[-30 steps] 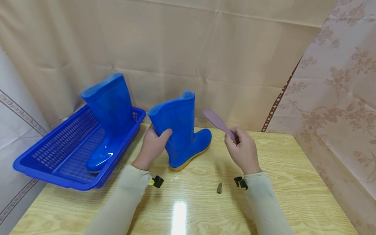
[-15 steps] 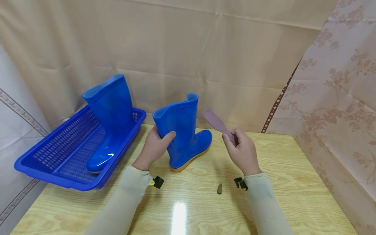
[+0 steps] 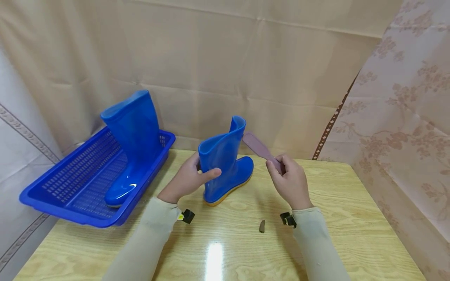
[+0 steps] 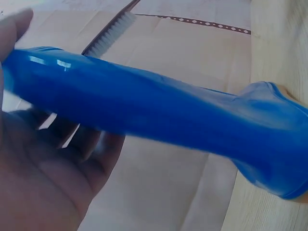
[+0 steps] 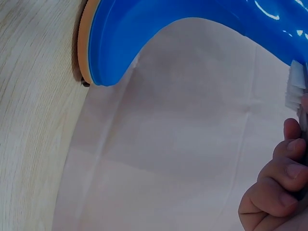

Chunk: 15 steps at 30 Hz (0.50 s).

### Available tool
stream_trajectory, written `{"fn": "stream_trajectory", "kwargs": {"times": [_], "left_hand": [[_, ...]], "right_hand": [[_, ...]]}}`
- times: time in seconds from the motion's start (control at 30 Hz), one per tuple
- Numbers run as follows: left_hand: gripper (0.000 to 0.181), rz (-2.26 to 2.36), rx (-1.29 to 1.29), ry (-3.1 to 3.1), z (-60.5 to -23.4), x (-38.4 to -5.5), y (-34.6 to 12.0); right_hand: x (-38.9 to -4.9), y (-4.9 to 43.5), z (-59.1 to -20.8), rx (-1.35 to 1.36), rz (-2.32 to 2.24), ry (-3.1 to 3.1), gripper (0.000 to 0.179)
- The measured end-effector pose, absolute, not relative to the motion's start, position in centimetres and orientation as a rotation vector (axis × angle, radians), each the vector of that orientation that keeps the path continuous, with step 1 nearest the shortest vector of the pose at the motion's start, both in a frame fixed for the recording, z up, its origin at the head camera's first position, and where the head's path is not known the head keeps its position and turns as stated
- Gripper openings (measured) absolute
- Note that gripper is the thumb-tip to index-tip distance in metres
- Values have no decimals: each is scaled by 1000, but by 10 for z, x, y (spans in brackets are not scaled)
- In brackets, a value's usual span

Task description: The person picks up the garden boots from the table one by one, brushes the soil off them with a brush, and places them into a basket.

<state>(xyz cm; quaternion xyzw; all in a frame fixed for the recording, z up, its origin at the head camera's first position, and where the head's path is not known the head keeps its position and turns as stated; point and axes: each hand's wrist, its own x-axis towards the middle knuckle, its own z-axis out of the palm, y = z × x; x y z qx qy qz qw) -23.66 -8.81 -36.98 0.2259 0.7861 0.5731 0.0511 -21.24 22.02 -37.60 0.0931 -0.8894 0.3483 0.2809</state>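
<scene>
A blue rain boot (image 3: 230, 171) with a yellow-orange sole stands on the table, toe pointing away to the right. My left hand (image 3: 186, 177) holds its shaft between the thumb on the near side and the fingers on the left. In the left wrist view the fingers (image 4: 98, 161) lie loosely along the shaft. My right hand (image 3: 290, 181) grips the handle of a mauve brush (image 3: 258, 146), raised beside the boot's top. White bristles (image 5: 294, 84) show in the right wrist view, close to the blue rubber; whether they touch it is unclear.
At the left, a blue perforated plastic basket (image 3: 72, 223) contains a second blue boot (image 3: 135, 132). A small brown scrap (image 3: 261, 226) lies on the wooden table (image 3: 239, 249) between my forearms. A beige curtain (image 3: 197, 70) hangs behind the table.
My left hand has shifted right, turning and tilting the boot's shaft toward the brush, so the boot's opening faces me more. The right hand and brush have barely moved.
</scene>
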Motion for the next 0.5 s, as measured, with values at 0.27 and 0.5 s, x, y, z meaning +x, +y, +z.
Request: {"fn": "stream_trajectory", "kwargs": {"times": [0.27,0.5], "left_hand": [[68,1875,978,2095,-374,-250,-99],[35,1900,651,2213,-384,-280,-84]], "right_hand": [[-213,219,-377,247,941,-2386,19],[-215,220,-378,262,928,-2386,18]]}}
